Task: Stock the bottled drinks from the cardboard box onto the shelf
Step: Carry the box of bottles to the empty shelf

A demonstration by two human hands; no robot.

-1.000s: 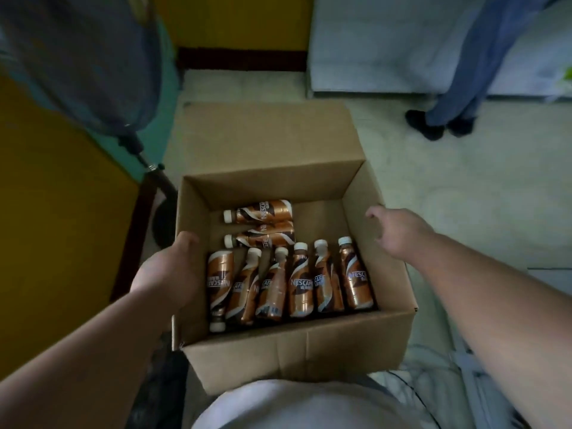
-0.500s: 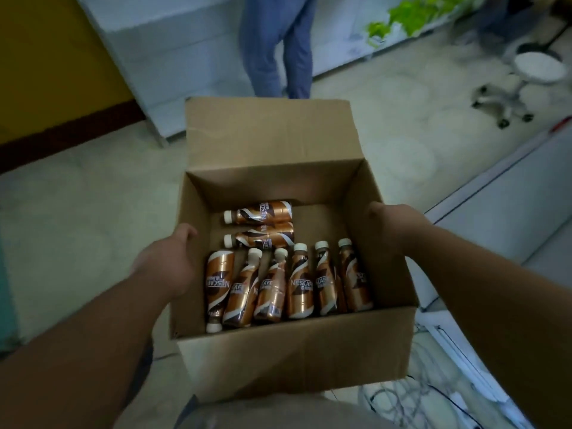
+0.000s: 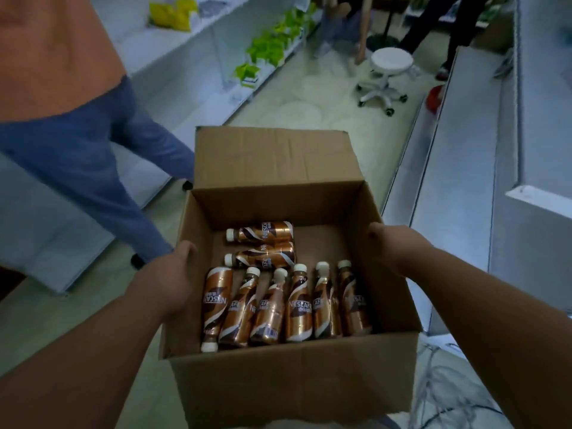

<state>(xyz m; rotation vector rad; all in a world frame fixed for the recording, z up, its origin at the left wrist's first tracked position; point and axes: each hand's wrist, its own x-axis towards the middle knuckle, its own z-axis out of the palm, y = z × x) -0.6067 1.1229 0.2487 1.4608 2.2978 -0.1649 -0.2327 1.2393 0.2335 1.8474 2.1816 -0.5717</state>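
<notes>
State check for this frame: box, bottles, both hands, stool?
cardboard box: open, carried, flaps up
bottles: eight, capped, all lying inside the box
left hand: gripping box's left wall
right hand: gripping box's right wall
stool: upright, unoccupied

Bottles copper-brown, white swirls, white caps; cardboard box tan.

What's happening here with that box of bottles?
A person is carrying an open cardboard box down a shop aisle, left hand and right hand gripping its opposite side walls. Eight Nescafe bottled coffee drinks lie flat inside: six in a row near the carrier, two crosswise behind. None has been shelved yet. White shelves run along both sides, a white rolling stool stands ahead, and another person in blue trousers is close on the left.
</notes>
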